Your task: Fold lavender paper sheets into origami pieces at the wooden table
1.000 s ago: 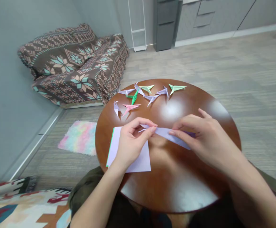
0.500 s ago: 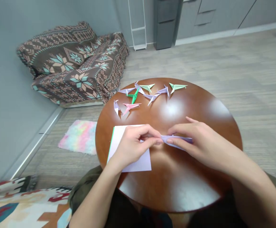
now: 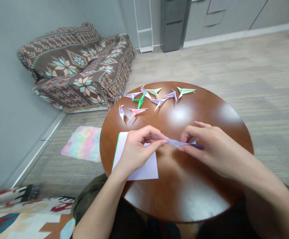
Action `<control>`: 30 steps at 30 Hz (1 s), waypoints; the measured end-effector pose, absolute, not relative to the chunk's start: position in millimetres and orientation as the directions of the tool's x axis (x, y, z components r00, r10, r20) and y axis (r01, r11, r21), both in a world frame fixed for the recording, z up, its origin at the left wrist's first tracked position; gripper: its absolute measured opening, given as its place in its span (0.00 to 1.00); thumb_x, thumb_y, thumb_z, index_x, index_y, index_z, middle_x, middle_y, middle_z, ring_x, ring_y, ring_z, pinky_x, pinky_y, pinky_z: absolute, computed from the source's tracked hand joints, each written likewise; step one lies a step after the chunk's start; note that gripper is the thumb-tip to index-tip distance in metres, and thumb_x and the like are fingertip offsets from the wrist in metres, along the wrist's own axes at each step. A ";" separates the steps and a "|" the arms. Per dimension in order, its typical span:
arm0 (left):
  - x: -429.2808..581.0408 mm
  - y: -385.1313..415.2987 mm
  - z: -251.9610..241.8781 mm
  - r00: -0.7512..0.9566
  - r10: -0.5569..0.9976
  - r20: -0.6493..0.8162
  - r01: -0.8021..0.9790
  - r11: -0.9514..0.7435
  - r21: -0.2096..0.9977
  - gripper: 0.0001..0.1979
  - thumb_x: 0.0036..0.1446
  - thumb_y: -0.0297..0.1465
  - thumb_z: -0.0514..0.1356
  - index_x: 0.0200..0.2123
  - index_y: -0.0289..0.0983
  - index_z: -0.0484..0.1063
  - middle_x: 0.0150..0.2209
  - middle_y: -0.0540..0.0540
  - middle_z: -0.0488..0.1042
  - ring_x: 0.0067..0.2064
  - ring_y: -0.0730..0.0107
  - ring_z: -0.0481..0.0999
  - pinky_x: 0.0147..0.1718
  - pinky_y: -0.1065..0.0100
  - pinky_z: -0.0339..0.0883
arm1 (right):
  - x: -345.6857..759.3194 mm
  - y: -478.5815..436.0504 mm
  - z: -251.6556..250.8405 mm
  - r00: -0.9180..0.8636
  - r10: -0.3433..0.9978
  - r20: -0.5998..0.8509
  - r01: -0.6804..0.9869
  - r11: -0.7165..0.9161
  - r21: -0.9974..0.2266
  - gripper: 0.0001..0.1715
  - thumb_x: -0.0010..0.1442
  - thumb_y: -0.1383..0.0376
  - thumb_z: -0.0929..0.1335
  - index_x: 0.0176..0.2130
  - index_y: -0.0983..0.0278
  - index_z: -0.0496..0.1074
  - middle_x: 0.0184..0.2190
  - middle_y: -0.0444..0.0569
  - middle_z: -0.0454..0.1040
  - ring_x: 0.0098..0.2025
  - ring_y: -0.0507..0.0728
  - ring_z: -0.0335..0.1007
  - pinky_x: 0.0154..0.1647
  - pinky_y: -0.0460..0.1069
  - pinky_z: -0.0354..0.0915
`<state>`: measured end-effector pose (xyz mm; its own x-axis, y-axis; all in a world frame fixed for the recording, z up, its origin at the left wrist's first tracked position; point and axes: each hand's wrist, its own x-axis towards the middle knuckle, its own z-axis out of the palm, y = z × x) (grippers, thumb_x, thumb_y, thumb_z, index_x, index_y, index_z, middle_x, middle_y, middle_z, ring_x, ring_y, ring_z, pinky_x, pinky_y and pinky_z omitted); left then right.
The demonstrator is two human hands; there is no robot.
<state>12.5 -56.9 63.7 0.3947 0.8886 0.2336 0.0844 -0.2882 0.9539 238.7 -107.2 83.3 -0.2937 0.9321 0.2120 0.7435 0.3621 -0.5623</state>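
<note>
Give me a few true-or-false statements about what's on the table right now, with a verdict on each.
1. The left hand and right hand both pinch a folded lavender paper strip. True.
2. The green-edged paper sheet lies under the right hand. False: it lies under the left hand.
3. The pink origami figure sits on the round wooden table. True.
4. Every origami figure is pink. False: others are lavender or green, such as the pale green one.

A sheet of paper lies on the left side of the round table. Paper birds sit behind it, near the far edge. A rug lies left of the table.
</note>
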 end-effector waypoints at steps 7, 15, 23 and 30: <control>17.8 -61.2 63.1 0.349 0.907 0.236 0.009 -0.256 0.967 0.06 0.56 0.29 0.72 0.36 0.38 0.79 0.34 0.46 0.84 0.36 0.66 0.84 0.37 0.69 0.79 | 238.0 -106.8 84.7 -0.297 0.934 0.201 0.704 0.356 -0.615 0.08 0.70 0.58 0.69 0.40 0.56 0.78 0.34 0.42 0.83 0.35 0.57 0.77 0.66 0.65 0.55; 13.9 -58.7 63.6 0.346 0.892 0.289 0.031 -0.319 0.947 0.04 0.56 0.28 0.72 0.35 0.37 0.81 0.35 0.46 0.84 0.36 0.68 0.84 0.38 0.71 0.79 | 245.7 -107.1 88.7 -0.345 0.912 0.222 0.688 0.407 -0.600 0.10 0.70 0.61 0.69 0.36 0.57 0.79 0.32 0.41 0.82 0.34 0.56 0.77 0.68 0.65 0.51; 10.5 -53.3 60.0 0.320 0.906 0.278 -0.100 -0.259 0.961 0.05 0.56 0.26 0.72 0.36 0.36 0.80 0.35 0.47 0.82 0.36 0.70 0.83 0.37 0.72 0.79 | 254.2 -106.4 94.6 -0.336 0.921 0.198 0.708 0.385 -0.592 0.10 0.69 0.63 0.68 0.36 0.58 0.79 0.32 0.43 0.82 0.35 0.58 0.76 0.63 0.64 0.54; 27.3 -64.5 66.2 0.448 0.884 0.134 -0.149 -0.074 0.986 0.06 0.55 0.28 0.72 0.37 0.34 0.82 0.31 0.47 0.81 0.27 0.76 0.77 0.27 0.76 0.75 | 230.1 -108.1 98.5 -0.271 0.938 0.215 0.618 0.341 -0.708 0.10 0.68 0.64 0.70 0.35 0.58 0.80 0.32 0.44 0.83 0.34 0.56 0.75 0.50 0.54 0.62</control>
